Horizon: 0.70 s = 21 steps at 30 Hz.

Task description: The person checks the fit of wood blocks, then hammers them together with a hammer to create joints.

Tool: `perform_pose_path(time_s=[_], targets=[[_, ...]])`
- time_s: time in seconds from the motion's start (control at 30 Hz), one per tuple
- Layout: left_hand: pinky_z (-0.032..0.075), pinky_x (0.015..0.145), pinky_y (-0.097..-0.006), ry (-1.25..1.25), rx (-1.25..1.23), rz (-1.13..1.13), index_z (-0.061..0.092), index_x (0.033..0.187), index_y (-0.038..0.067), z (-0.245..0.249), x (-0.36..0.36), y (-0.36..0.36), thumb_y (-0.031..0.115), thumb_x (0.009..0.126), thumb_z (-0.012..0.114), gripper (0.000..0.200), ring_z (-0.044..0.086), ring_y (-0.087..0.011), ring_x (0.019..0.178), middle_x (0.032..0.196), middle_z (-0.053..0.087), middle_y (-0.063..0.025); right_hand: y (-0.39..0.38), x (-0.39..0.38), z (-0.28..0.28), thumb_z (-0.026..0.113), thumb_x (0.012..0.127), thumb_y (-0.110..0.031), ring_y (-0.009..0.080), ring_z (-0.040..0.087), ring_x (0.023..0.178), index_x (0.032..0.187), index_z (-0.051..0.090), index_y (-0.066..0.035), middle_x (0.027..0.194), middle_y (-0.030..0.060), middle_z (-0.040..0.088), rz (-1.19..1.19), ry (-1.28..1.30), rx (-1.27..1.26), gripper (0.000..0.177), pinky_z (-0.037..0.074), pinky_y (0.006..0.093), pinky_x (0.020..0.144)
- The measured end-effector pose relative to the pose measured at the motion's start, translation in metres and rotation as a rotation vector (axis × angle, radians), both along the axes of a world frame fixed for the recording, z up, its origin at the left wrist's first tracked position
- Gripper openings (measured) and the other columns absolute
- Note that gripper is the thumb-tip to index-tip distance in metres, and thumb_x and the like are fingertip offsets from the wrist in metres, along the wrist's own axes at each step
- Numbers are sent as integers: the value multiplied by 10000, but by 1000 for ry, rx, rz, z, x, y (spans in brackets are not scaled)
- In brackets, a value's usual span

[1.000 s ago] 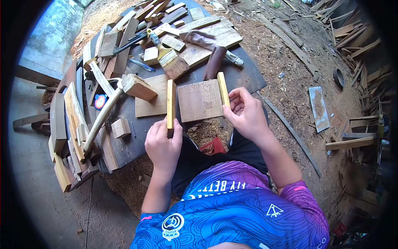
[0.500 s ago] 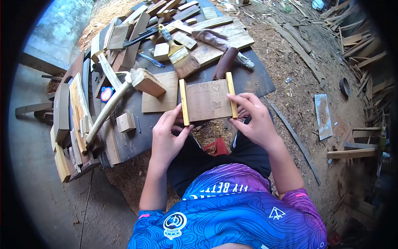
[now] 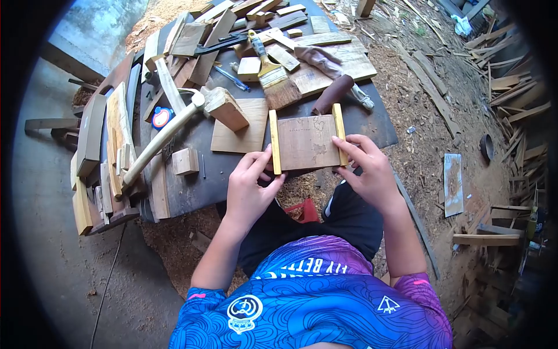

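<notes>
Between my hands is a wooden board [image 3: 307, 143], square and brown, with pencil marks near its far edge. A pale yellow wood strip [image 3: 275, 141] lines its left side, and a second yellow strip [image 3: 340, 134] lines its right. My left hand [image 3: 253, 180] pinches the left strip near its lower end, thumb below and fingers beside it. Fingers of my right hand [image 3: 365, 168] grip the right strip, thumb at the near corner. The far edge of the board lies by the dark table. What is under the board is hidden.
On the dark table [image 3: 192, 189] lie a hammer [image 3: 160, 139], a wood block [image 3: 226, 109], a small cube [image 3: 185, 161], a nail [image 3: 203, 166], a paintbrush [image 3: 276, 78], a pen [image 3: 232, 78], a tape measure [image 3: 162, 118] and a brown roll [image 3: 333, 94]. Wood scraps are heaped behind.
The whole view has shifted slightly, so the table and tools appear farther right. Both hands keep their grip on the board with its strips, whose pose looks nearly the same.
</notes>
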State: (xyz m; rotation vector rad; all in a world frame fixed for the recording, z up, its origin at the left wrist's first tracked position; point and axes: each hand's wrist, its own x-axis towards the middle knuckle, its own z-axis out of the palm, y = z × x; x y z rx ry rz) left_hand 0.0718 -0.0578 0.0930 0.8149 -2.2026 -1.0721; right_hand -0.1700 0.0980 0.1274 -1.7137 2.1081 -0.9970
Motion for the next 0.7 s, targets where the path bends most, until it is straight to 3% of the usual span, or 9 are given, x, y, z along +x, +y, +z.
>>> perform_pose_path(time_s=[0.2,0.37,0.53,0.7], targets=[[621,697,-314,-10,-60,-13,670,1448,-3,1,1,-1,48,844,863,636,734,-170,817,1132,712,-117,4,1,10,801,861,-29,365,737,1038,1453,669,-90,1255,191,676,84,98,45,609,609,445,893],[626,796,-340,-72,-72,6,629,1474,6,13,1,4,1,827,838,680,744,-241,972,1195,723,-159,14,11,21,708,930,22,387,737,1010,1450,645,-19,1200,211,706,109,147,47,525,610,446,854],[618,809,-355,-129,-188,52,624,1467,10,10,1,4,-6,820,843,683,737,-287,997,1230,709,-180,17,13,8,741,930,-14,344,746,898,1413,672,-33,1071,152,730,104,109,-47,488,609,419,761],[626,812,-389,-120,-240,-26,704,1406,28,11,6,-21,-18,807,872,624,780,-298,923,1115,765,-160,14,16,5,770,931,-55,310,742,829,1342,724,-48,1024,115,726,91,92,-77,414,601,402,711]])
